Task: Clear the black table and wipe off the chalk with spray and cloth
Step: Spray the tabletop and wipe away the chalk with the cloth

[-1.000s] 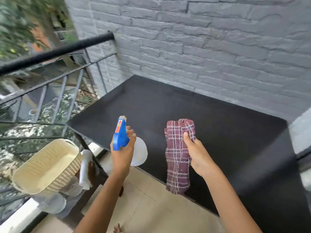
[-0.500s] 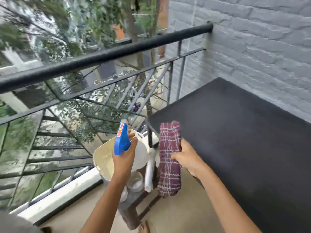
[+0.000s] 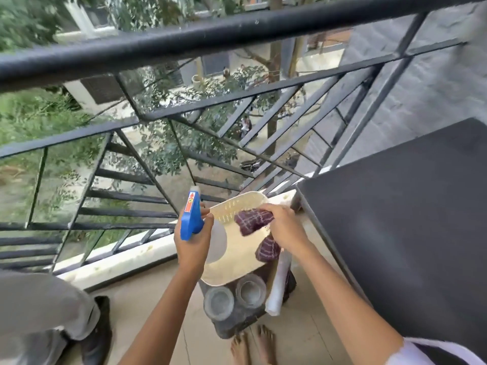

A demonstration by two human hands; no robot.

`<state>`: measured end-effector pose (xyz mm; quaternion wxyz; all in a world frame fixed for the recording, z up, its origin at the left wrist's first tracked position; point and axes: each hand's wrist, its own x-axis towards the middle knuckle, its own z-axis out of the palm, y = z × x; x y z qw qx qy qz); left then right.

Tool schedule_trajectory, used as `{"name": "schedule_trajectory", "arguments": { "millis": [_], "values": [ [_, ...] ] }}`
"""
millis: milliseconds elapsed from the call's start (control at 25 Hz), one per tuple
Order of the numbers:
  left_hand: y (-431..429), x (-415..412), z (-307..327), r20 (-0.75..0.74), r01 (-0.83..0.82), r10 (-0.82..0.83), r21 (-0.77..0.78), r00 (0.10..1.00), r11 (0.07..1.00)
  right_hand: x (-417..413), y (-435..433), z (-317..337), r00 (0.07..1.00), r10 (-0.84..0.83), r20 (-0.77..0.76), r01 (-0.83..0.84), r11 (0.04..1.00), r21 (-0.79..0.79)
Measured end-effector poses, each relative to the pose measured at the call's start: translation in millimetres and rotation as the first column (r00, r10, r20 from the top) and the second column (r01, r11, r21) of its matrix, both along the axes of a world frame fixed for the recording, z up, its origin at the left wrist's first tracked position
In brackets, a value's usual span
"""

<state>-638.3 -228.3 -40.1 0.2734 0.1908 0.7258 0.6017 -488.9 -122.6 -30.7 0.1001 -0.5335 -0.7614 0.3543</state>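
Maroon plaid cloth (image 3: 253, 219) is pinched by the right hand (image 3: 284, 229) over a cream perforated basket (image 3: 234, 205); the left hand (image 3: 193, 250) grips a blue-headed spray bottle (image 3: 191, 219). The black table (image 3: 408, 212) lies rightward, nearer the right hand.

Maroon plaid cloth (image 3: 253, 222), blue spray trigger (image 3: 191, 219)

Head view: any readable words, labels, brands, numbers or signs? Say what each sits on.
No text can be read.
Red sticker on the blue head of the spray bottle: a pale arrow shows, the small print is too blurred to read.
Cloth: plaid pattern only, no lettering.
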Motion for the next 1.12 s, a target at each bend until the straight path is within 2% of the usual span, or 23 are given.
{"name": "schedule_trajectory", "arguments": {
  "millis": [80, 200, 360, 440, 560, 600, 640, 680, 720, 800, 880, 1000, 1120],
  "values": [
    [5.8, -8.8, -18.8, 0.005, -0.031, 0.031, -0.029, 1.0, 0.999, -11.7, 13.8, -25.1, 0.999, -0.031, -0.041, 0.029, 0.999, -0.035],
    [15.4, -18.1, -49.8, 0.021, -0.042, 0.044, -0.064, 0.999, 0.997, -23.6, 30.0, -67.3, 0.973, -0.157, -0.171, 0.118, 0.969, -0.218],
    [27.4, -26.7, -90.1, -0.011, -0.014, 0.013, -0.102, 1.0, 0.995, -33.2, 33.0, -115.0, 0.835, -0.407, -0.37, 0.2, 0.851, -0.485],
    [32.6, -30.4, -112.4, -0.048, -0.012, 0.005, -0.155, 0.999, 0.988, -41.1, 35.8, -140.7, 0.709, -0.573, -0.411, 0.27, 0.759, -0.593],
    [38.3, -36.2, -145.2, -0.163, -0.023, -0.011, -0.202, 0.987, 0.979, -54.5, 42.6, -178.4, 0.504, -0.769, -0.393, 0.245, 0.564, -0.789],
    [39.6, -36.8, -152.7, -0.188, -0.04, 0.0, -0.208, 0.982, 0.977, -57.1, 44.5, -188.1, 0.471, -0.811, -0.347, 0.25, 0.499, -0.83],
    [39.9, -36.1, -159.6, -0.224, -0.058, 0.013, -0.196, 0.974, 0.979, -58.2, 44.9, -197.8, 0.476, -0.829, -0.293, 0.277, 0.458, -0.845],
    [40.4, -34.1, -163.3, -0.281, -0.065, 0.016, -0.167, 0.96, 0.984, -58.0, 45.0, -204.9, 0.528, -0.814, -0.241, 0.337, 0.461, -0.821],
    [39.6, -31.1, -168.3, -0.321, -0.064, 0.017, -0.138, 0.947, 0.988, -57.4, 44.2, -211.7, 0.614, -0.769, -0.179, 0.416, 0.508, -0.755],
    [36.6, -22.9, -180.1, -0.273, -0.038, 0.005, -0.117, 0.962, 0.992, -58.2, 41.8, -221.9, 0.764, -0.645, -0.031, 0.523, 0.647, -0.555],
    [33.5, -18.2, -188.4, -0.204, -0.015, -0.011, -0.125, 0.979, 0.992, -60.0, 38.9, -228.2, 0.857, -0.507, 0.089, 0.502, 0.786, -0.36],
    [34.3, -19.8, -196.6, -0.187, 0.002, -0.029, -0.145, 0.982, 0.989, -61.1, 41.7, -233.4, 0.924, -0.31, 0.224, 0.353, 0.916, -0.191],
    [33.6, -20.9, -200.3, -0.148, 0.032, -0.062, -0.198, 0.987, 0.98, -56.4, 41.3, -237.0, 0.92, -0.221, 0.323, 0.287, 0.942, -0.173]
  ]
}}
